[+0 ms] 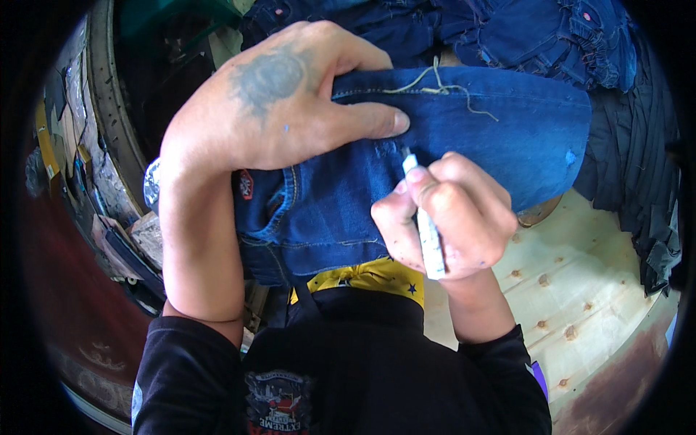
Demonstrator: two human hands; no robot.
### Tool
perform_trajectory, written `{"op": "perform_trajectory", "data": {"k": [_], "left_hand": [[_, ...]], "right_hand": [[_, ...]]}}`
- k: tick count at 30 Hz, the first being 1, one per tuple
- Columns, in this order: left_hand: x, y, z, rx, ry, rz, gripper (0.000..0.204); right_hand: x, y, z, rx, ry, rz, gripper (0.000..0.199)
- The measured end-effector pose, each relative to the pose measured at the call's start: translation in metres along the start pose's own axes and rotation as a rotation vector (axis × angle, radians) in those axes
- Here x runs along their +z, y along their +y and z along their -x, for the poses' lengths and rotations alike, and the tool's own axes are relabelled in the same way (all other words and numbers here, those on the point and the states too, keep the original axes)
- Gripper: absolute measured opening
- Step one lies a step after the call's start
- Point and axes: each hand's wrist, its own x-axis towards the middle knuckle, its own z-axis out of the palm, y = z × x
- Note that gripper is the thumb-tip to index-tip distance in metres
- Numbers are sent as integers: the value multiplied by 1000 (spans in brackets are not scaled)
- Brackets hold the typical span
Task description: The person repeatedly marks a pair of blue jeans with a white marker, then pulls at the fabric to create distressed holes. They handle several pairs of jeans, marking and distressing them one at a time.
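Note:
Dark blue denim jeans (500, 145) lie stretched before me, with a curved pocket edge and a small red label on the left part. My left hand (290, 101) grips their upper edge, thumb pressed on the cloth and fingers hidden behind the far edge. Closed round a slim white pen-like tool (430, 243), my right hand (457, 210) holds it slanting over the cloth. The tool's thin dark tip is at a small frayed spot (391, 148) just below my left thumb. Loose pale threads (438, 88) trail from the upper seam.
More dark blue denim garments (522, 36) are piled at the far side. Dark cloth (631, 152) hangs down at the right, beside a pale knotted wooden board (580, 268). A worn curved rim (109, 87) with scraps around it stands at the left.

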Motion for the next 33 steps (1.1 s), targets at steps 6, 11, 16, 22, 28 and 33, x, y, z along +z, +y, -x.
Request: {"op": "perform_trajectory", "data": {"k": [6, 11, 16, 22, 28, 33], "left_hand": [[0, -4, -4, -31, -74, 169, 57], [-3, 1, -6, -24, -122, 13, 49], [31, 35, 16, 47, 342, -277, 23], [3, -21, 27, 329, 575, -454, 8], [-9, 4, 29, 47, 135, -347, 57], [-10, 13, 14, -179, -38, -123, 77]], "right_hand": [[3, 0, -1, 25, 68, 43, 20], [-9, 2, 5, -12, 11, -39, 25], [-16, -1, 8, 222, 301, -297, 22], [-12, -10, -1, 430, 299, -591, 24], [-13, -22, -5, 41, -34, -50, 22], [-7, -16, 0, 8, -58, -28, 21]]}}
